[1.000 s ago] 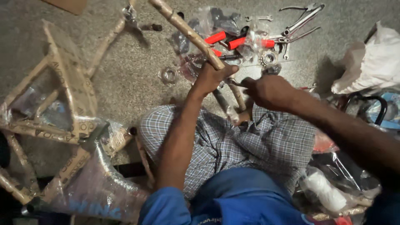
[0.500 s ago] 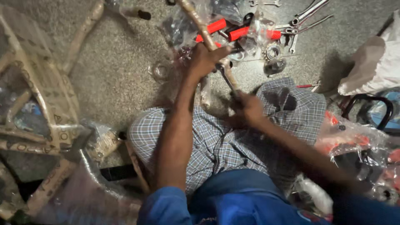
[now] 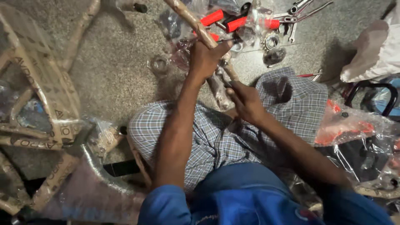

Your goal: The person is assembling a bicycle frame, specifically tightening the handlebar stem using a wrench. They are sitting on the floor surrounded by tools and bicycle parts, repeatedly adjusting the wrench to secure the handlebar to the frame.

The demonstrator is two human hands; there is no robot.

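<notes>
I sit on the floor with a checked cloth over my legs. My left hand (image 3: 207, 58) grips a long tube wrapped in brown paper (image 3: 189, 18) that runs from the top of the view down toward my lap. My right hand (image 3: 246, 100) is closed around the lower end of the same tube, just below the left hand; a thin dark tool seems to poke out of its fist, but I cannot make it out. Both forearms reach forward from blue sleeves.
Red-handled pieces in clear bags (image 3: 225, 21), a sprocket (image 3: 271, 41) and spanners (image 3: 304, 10) lie on the floor beyond my hands. A paper-wrapped bicycle frame (image 3: 46, 96) fills the left. A white sack (image 3: 379, 50) and plastic-wrapped orange parts (image 3: 350, 125) sit at the right.
My right hand has dropped from level with the left hand to lower on the tube, nearer my lap. The left hand keeps its grip higher up. The view has shifted slightly.
</notes>
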